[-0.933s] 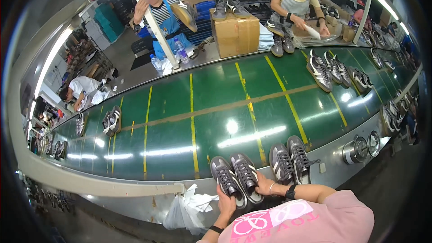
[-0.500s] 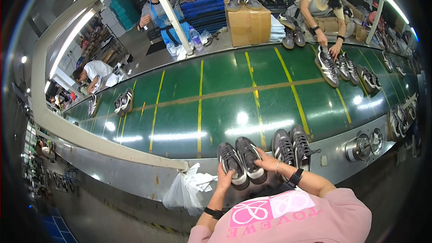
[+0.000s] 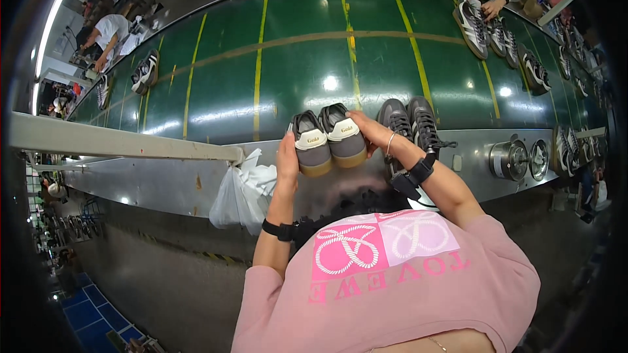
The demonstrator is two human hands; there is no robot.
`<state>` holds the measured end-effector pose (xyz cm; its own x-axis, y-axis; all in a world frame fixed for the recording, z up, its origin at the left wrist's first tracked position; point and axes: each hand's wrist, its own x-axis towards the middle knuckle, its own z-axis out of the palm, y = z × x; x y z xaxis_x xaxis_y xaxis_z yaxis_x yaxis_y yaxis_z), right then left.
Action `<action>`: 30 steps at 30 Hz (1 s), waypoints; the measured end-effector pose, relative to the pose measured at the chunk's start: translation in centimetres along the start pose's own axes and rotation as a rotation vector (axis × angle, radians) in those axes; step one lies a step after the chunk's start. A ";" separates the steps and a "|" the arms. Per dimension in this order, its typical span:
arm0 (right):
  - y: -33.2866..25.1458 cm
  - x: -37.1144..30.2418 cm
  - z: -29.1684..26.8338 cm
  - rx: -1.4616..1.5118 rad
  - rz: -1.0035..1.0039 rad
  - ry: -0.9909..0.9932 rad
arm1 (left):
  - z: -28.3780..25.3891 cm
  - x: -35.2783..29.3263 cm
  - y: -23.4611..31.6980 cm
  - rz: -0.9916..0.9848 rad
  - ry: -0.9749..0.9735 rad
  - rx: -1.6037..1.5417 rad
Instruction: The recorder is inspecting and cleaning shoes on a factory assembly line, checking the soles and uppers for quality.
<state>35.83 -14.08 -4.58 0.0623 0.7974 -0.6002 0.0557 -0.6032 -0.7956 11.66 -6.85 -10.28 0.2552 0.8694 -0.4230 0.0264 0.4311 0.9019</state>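
Note:
A pair of dark grey sneakers with gum soles is held side by side, heels and cream heel tabs facing me. My left hand (image 3: 286, 160) is closed on the outer side of the left sneaker (image 3: 313, 151). Gripping the right sneaker (image 3: 344, 140) from its outer side is my right hand (image 3: 369, 133). Both shoes are at the near edge of the green conveyor belt (image 3: 294, 85). Just right of my right hand, another pair of dark laced sneakers (image 3: 410, 121) stands on the edge, partly hidden by my forearm.
A white metal bar (image 3: 124, 140) crosses at left, with a white plastic bag (image 3: 245, 186) hanging near its end. Round metal fittings (image 3: 517, 160) sit on the steel edge at right. Across the belt, a co-worker's hands (image 3: 487, 3) handle a striped sneaker (image 3: 472, 26).
The held sneakers have tilted, so their heels now face me instead of their openings. The head view has dipped lower. The pair on the right stays in place.

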 end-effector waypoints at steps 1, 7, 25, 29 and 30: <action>0.0 -0.2 0.2 0.006 0.003 -0.009 | -0.2 0.2 -0.6 -0.009 0.006 -0.001; 0.3 -1.1 0.3 0.017 0.025 -0.034 | -0.2 0.1 -1.7 0.098 0.074 0.084; 1.4 -1.6 0.0 0.131 0.015 -0.087 | 0.3 -2.2 1.1 -0.118 0.104 0.098; 4.1 -2.4 -1.1 0.331 -0.007 -0.085 | -1.6 -4.1 0.9 -0.225 -0.086 -0.111; 5.1 -2.4 -1.1 0.331 -0.005 -0.087 | -2.2 -4.3 -0.1 -0.190 -0.171 -0.314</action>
<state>37.04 -19.11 -7.13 -0.0232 0.8076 -0.5893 -0.2712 -0.5725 -0.7738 8.48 -10.07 -8.75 0.4319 0.7258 -0.5355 -0.2012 0.6563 0.7272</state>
